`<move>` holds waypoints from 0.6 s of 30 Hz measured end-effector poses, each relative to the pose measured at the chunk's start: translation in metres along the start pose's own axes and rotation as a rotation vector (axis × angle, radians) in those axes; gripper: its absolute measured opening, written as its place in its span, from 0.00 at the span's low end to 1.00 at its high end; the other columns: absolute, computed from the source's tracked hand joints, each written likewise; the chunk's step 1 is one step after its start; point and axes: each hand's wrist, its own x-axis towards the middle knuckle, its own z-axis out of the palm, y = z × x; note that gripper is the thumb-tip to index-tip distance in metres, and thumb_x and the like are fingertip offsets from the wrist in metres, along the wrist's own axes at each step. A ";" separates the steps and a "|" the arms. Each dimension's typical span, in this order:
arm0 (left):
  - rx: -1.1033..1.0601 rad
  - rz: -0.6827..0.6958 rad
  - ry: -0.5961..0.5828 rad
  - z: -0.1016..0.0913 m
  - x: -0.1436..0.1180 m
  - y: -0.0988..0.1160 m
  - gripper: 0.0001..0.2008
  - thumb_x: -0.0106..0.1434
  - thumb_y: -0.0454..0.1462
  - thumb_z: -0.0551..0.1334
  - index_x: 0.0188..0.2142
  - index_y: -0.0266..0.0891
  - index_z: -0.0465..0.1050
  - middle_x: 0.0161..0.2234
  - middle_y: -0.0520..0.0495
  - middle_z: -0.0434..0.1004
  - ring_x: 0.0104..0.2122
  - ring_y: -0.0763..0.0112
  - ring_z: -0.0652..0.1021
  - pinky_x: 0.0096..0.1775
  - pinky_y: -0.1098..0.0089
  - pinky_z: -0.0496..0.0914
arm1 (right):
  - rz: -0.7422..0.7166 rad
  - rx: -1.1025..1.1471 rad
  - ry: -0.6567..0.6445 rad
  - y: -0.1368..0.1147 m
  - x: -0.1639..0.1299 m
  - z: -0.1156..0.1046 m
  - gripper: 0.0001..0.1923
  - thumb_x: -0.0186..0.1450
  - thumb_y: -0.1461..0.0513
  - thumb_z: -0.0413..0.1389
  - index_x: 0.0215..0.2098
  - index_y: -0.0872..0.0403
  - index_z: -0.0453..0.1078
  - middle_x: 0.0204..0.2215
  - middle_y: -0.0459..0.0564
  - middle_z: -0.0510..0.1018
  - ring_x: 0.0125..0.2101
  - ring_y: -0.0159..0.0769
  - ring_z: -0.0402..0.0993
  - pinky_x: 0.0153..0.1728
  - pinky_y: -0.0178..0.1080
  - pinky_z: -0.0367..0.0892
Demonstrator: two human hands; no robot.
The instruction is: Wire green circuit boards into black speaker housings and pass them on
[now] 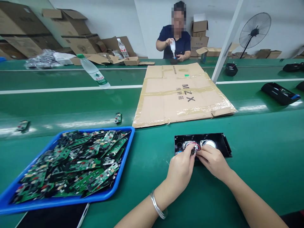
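A black speaker housing lies open on the green bench, two round speakers set inside it. My left hand, with metal bangles at the wrist, is closed over the housing's front edge. Between its thumb and fingers is a small circuit board, mostly covered. Red and black wires loop up from the speakers to my fingertips. My right hand pinches at the wires' end, close against the left fingertips; the exact end is hidden.
A blue tray heaped with green circuit boards stands at left, over a dark flat device. Flattened cardboard lies ahead. A bottle, loose boards and black housings rest on the line. A person works opposite.
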 end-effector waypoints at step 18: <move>-0.435 -0.093 -0.155 -0.005 0.003 -0.003 0.11 0.65 0.31 0.48 0.45 0.44 0.61 0.35 0.50 0.75 0.33 0.71 0.77 0.36 0.71 0.70 | 0.273 0.178 0.015 0.002 -0.003 0.001 0.08 0.68 0.60 0.50 0.43 0.54 0.66 0.27 0.48 0.70 0.28 0.34 0.67 0.27 0.36 0.65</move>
